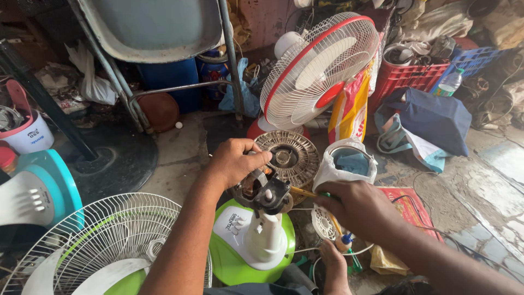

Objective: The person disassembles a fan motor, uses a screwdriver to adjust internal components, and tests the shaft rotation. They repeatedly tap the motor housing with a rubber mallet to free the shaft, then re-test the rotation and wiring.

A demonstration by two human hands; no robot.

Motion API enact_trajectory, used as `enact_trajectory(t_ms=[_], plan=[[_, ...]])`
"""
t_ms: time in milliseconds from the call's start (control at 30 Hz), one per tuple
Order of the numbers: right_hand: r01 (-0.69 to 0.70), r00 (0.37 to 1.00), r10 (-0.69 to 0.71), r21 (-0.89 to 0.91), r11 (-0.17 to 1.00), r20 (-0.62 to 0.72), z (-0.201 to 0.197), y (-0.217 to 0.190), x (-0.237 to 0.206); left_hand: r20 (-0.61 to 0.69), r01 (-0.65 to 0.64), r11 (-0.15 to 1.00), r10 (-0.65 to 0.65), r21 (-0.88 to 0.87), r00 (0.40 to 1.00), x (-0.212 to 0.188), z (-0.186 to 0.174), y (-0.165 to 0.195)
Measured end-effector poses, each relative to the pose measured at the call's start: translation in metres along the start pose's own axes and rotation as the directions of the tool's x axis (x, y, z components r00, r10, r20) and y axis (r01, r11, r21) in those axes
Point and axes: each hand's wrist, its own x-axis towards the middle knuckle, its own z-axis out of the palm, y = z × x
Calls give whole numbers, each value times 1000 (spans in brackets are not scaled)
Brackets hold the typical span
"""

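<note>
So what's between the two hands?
In the head view, the fan motor sits between them, atop a white stand. The left hand grips it; the right hand pokes a screwdriver into it.

Left forearm: bare, enters from the lower edge, angled up and to the right. Left hand (236,159): knuckles up, fingers curled downward in a closed grip, thumb tucked at the right. Right forearm: bare, enters from the lower right corner, angled up and to the left. Right hand (357,207): back toward the camera, fingers folded in a closed grip, level with and just right of the left hand.
</note>
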Motion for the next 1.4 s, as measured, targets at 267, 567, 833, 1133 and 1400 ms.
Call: enact_trajectory(t_ms=[267,567,833,1133,1400], plan=[[-83,997,83,52,995,1,6,13,6,4,-19,999,19,-33,1000,2,2,-6],[-124,992,116,157,980,57,6,18,8,-33,-23,998,25,59,999,4,2,-6],[411,849,-478,-287,865,-225,11,10,-4,-16,-34,998,35,53,999,5,0,-8],[-291,910,193,232,928,366,7,10,12,-46,15,997,-11,78,999,6,2,-6],[-456,849,213,467,758,483,0,28,25,-69,-62,995,67,75,995,8,7,-13]])
